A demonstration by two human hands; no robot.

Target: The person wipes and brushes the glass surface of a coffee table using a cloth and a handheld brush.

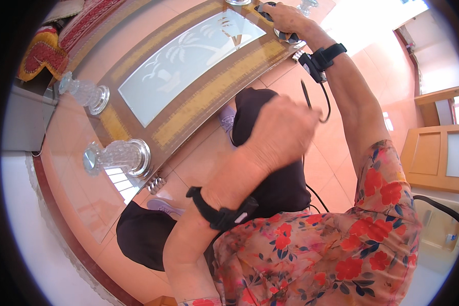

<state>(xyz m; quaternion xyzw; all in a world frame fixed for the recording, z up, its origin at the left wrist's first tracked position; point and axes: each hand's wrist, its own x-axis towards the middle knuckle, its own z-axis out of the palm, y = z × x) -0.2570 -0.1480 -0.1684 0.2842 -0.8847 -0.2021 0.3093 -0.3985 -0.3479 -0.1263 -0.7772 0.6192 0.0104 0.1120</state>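
Note:
My right hand (pixel 287 18) reaches to the far right corner of a glass-topped table (pixel 214 126). Its fingers are on a dark, bunched cloth-like thing (pixel 266 11), and a dark patch with some orange also shows below the hand. My left hand (pixel 283 134) is curled and blurred, raised over my lap in front of the dark trousers (pixel 248 114). A thin black cable (pixel 328 100) hangs from the right wrist strap (pixel 323 59) and passes close to the left fingers. Whether that hand holds anything is hidden.
Clear crystal-like legs with silver collars (pixel 139 157) show through the glass. A frosted panel with palm trees (pixel 191 61) lies in the tabletop. A red and yellow patterned cover (pixel 42 57) is at the upper left. Pink floor tiles (pixel 329 145) surround my feet. A wooden door (pixel 424 157) stands right.

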